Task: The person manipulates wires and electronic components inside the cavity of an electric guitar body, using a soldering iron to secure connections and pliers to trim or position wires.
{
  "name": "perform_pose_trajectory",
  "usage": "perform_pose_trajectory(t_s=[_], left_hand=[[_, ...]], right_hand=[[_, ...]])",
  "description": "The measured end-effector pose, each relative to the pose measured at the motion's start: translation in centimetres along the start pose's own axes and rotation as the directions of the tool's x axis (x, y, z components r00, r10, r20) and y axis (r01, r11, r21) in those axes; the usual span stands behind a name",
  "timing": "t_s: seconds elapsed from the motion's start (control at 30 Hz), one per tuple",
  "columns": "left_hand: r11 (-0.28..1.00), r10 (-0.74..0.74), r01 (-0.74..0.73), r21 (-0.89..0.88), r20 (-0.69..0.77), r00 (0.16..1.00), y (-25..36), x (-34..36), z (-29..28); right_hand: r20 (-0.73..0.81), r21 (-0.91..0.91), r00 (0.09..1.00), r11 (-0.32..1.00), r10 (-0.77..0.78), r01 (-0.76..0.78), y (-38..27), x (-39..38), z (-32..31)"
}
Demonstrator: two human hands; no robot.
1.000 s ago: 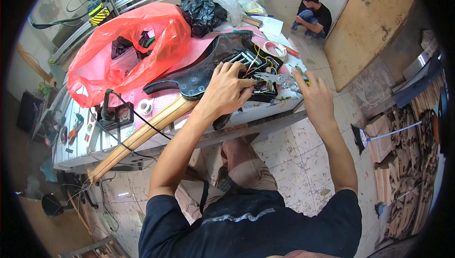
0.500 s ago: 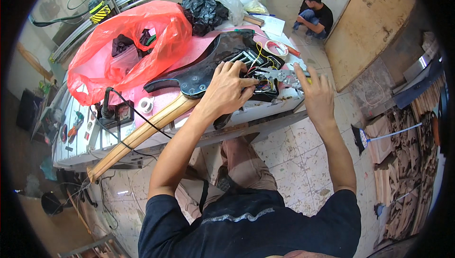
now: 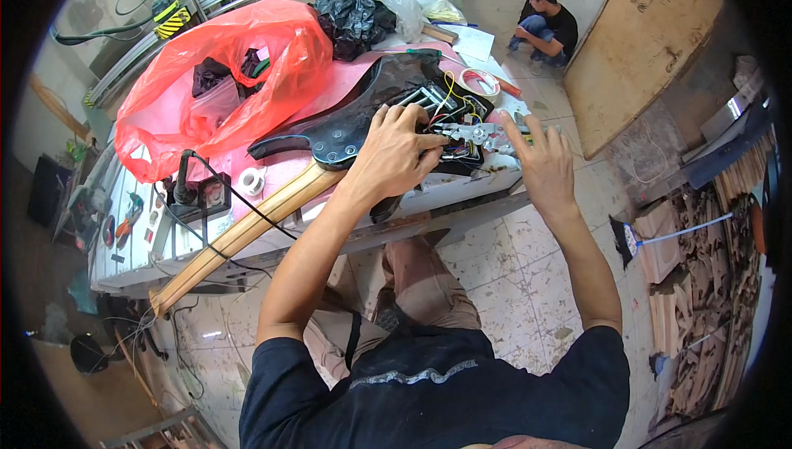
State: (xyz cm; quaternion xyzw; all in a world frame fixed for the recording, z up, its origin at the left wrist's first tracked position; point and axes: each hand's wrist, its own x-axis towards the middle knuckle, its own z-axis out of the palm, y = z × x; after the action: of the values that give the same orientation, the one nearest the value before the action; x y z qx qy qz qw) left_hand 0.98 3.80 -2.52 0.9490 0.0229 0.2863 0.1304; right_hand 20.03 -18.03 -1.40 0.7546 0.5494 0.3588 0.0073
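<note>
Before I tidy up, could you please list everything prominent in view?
Glossy wooden-necked guitar: 1, black, bench
Metal pliers: 1, silver, over guitar
Thin wires: several, multicoloured, guitar cavity
Large plastic bag: 1, red, bench left
Crumpled plastic bag: 1, black, bench rear
Long broom: 1, blue-handled, far right
Stacked wood pieces: many, brown, far right
Crouching person: 1, black-topped, upper right
Left hand: 1, bare, over guitar
Right hand: 1, bare, holding pliers

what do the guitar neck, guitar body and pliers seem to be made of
Guitar neck: probably wood, smooth-looking, given its tan, lengthwise stripes. Guitar body: dark, glossy finish with bright reflections; the material beneath can't be told. Pliers: likely bare metal, judging by the silvery-grey sheen.
</note>
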Motion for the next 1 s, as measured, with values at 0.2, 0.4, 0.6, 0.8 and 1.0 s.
perform_pose_trajectory(t_s=[0.2,0.4,0.6,0.8,1.0], left_hand=[[1.000,-0.014,0.014,-0.011,0.007,1.000,0.2,0.0,0.1],[1.000,-0.008,0.008,-0.014,-0.005,1.000,0.1,-0.1,0.1],[0.999,-0.023,0.023,-0.030,0.013,1.000,0.2,0.0,-0.1],[0.999,-0.022,0.022,-0.023,0.007,1.000,0.2,-0.1,0.2],[1.000,-0.013,0.013,-0.017,-0.003,1.000,0.2,0.0,0.1]], right_hand=[[-0.034,-0.008,0.999,1.000,0.001,-0.001,0.1,-0.4,0.9],[-0.074,-0.004,0.997,1.000,0.003,-0.003,-0.2,-0.4,1.5],[-0.073,0.004,0.997,1.000,0.001,-0.001,-0.2,-0.3,2.2],[-0.095,0.010,0.995,1.000,-0.002,0.003,0.1,-0.8,2.7],[-0.102,0.030,0.995,0.999,-0.016,0.019,0.1,-0.8,2.4]])
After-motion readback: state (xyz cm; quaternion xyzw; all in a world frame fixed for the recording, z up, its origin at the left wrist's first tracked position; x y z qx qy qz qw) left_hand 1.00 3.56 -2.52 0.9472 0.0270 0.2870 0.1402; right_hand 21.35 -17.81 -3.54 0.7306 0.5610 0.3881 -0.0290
